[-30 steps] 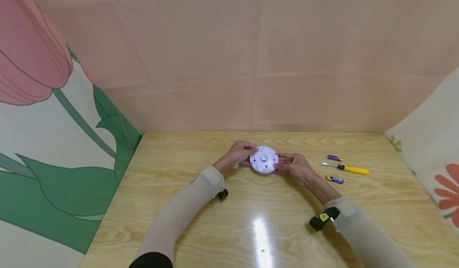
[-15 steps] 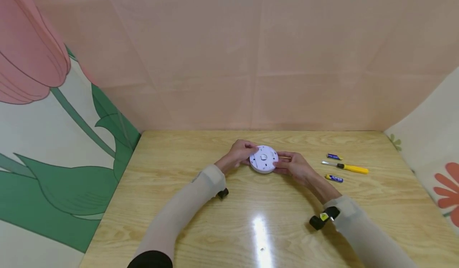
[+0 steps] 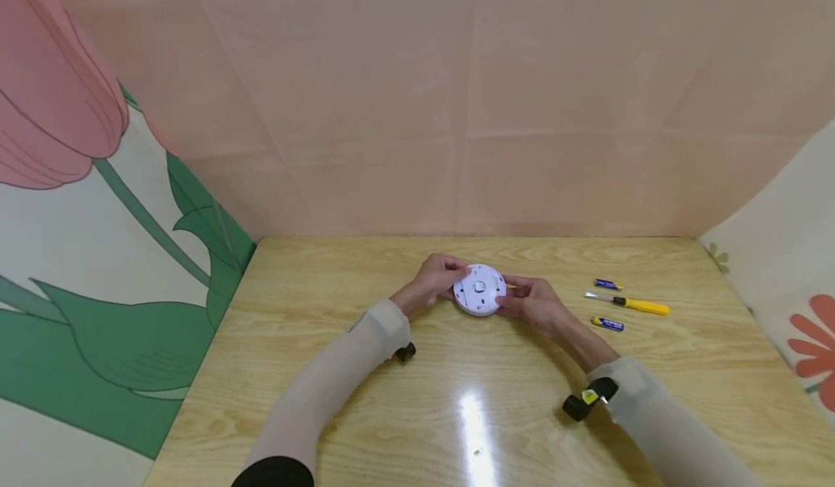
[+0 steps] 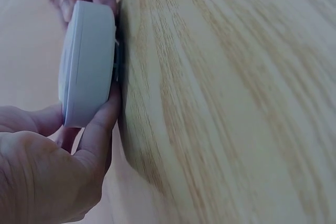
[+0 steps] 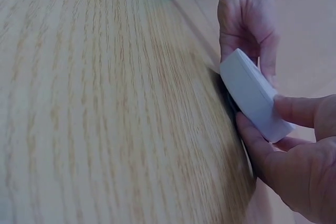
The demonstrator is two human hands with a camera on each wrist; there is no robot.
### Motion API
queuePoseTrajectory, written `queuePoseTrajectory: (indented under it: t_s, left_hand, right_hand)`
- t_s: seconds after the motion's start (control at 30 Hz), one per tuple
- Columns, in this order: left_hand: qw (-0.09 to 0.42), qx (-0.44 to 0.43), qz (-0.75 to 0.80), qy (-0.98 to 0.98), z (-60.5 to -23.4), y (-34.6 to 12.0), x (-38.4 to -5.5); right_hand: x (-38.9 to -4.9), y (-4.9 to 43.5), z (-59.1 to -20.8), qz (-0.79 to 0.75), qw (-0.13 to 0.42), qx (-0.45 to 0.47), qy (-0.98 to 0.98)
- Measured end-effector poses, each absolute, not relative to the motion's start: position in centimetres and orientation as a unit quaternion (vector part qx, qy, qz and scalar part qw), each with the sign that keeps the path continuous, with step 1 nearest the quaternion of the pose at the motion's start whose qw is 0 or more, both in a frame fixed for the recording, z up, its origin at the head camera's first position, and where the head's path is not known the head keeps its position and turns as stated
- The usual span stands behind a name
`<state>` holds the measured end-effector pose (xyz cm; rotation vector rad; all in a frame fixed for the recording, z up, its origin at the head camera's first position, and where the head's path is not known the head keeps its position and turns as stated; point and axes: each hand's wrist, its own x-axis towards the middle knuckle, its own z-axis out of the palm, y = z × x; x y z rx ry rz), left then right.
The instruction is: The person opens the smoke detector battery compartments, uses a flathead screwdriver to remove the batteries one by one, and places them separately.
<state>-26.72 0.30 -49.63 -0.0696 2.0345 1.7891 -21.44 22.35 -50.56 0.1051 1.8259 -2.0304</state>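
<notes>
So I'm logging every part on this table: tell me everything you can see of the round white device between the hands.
The round white device is a flat disc that looks like plastic, with a small raised centre and a few dark marks on its upper face. It lies flat on the wooden table, near the middle. The left hand grips its left edge and the right hand its right edge, fingers curled round the rim. The wrist views show a dark gap under its base.

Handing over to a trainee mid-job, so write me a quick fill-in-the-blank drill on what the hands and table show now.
1. Both hands grip the round ____ disc.
2. The screwdriver on the table has a ____ handle.
3. Beside the screwdriver lie ____ batteries, a far one and a near one.
4. The screwdriver lies nearer the ____ hand than the other hand.

Missing words: white; yellow; two; right
</notes>
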Motion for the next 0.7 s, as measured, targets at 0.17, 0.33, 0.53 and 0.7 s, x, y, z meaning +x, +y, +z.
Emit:
queuePoseTrajectory:
  t_s: [0.17,0.33,0.53,0.7]
  left_hand:
    - [0.215,-0.017,0.655,0.724,-49.55,0.21,-26.64]
    - [0.208,-0.009,0.659,0.723,-49.64,0.18,-26.64]
    - [0.202,-0.011,0.661,0.722,-49.91,0.25,-26.59]
    - [0.198,-0.009,0.662,0.723,-50.06,0.17,-26.57]
  right_hand:
    - [-21.38,22.33,-50.80,-0.700,0.185,0.032,0.690]
    - [-21.51,22.27,-50.95,-0.679,0.173,0.031,0.713]
    - [-21.55,22.21,-50.95,-0.671,0.174,0.034,0.720]
    - [-21.57,22.20,-50.91,-0.671,0.176,0.040,0.719]
